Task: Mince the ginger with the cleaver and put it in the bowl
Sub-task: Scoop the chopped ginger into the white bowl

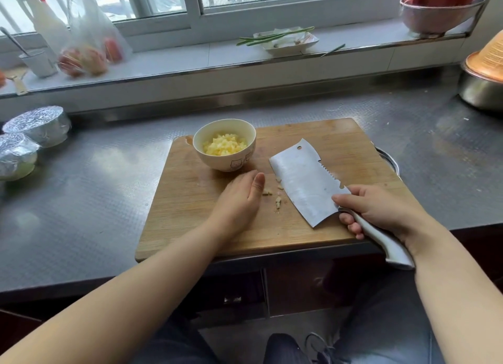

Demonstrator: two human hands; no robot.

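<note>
Both hands flank the last ginger bits (274, 194): left hand (239, 197) flat, holding nothing, just left; right hand (377, 209) grips the cleaver (304, 181), blade running near-right to far-left, touching them. Bowl (224, 145) of minced ginger sits far-left.

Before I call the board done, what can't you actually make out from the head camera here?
- Any ginger under the cleaver blade: the tilted blade covers the cutting board there.
- Board under the left hand: hidden by the hand.
- Bowl depth: only the top of the minced heap shows.
- Ginger bits: too small to count.
- Right hand wraps the handle; its end is partly covered by the forearm.
</note>
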